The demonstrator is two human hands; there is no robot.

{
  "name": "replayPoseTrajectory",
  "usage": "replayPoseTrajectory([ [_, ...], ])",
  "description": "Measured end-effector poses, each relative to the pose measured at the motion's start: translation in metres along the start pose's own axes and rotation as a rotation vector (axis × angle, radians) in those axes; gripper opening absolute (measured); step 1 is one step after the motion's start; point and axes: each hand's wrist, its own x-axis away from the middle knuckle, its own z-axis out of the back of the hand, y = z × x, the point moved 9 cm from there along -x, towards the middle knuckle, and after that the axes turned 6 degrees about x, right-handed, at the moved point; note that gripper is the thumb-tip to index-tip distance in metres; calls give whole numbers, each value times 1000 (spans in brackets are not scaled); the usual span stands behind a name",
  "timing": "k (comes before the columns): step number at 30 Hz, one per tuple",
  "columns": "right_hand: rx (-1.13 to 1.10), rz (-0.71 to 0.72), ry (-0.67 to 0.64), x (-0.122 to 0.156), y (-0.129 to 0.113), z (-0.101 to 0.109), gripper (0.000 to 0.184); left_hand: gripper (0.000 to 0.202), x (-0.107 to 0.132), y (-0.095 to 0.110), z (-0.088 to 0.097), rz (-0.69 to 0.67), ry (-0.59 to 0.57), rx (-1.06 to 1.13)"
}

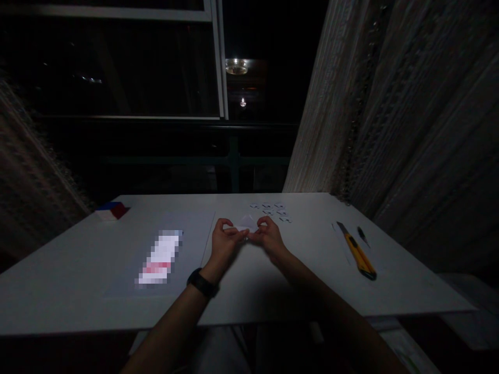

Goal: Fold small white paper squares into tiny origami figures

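Illumination was low; the tabletop [70, 280] registered dull grey-white, the window pane [128, 67] near black; a lit ceiling lamp [236, 66] formed a small highlight; soft shadow lay between the forearms [171, 327]; coarse pixelation obscured a bright panel [160, 257]; wide-angle stretch affected the edges; the right curtain [421, 104] faded into darkness.

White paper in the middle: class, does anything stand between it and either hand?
Nothing visible does: the left hand and the right hand both pinch the white paper. The yellow knife lies apart to the right, the cube far to the left.
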Motion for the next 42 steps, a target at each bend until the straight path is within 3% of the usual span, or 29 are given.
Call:
replayPoseTrajectory([
  [10, -5, 18, -74, -1, 0, -5, 51, 49, 0, -2, 0, 53, -34, 48],
  [16, 83, 48, -80, -1, 0, -3, 50, 71, -3, -5, -3, 118, -110, 44],
  [21, 70, 54, -169, -1, -3, -10, 52, 63, 0, -8, -5, 126, -150, 108],
  [28, 19, 21, -353, 5, 1, -27, 79, 57, -3, -11, 2, 134, -86, 100],
  [42, -4, -63, -188, 3, 11, -23, 69, 56, 0, -20, 0, 196, -110, 161],
])
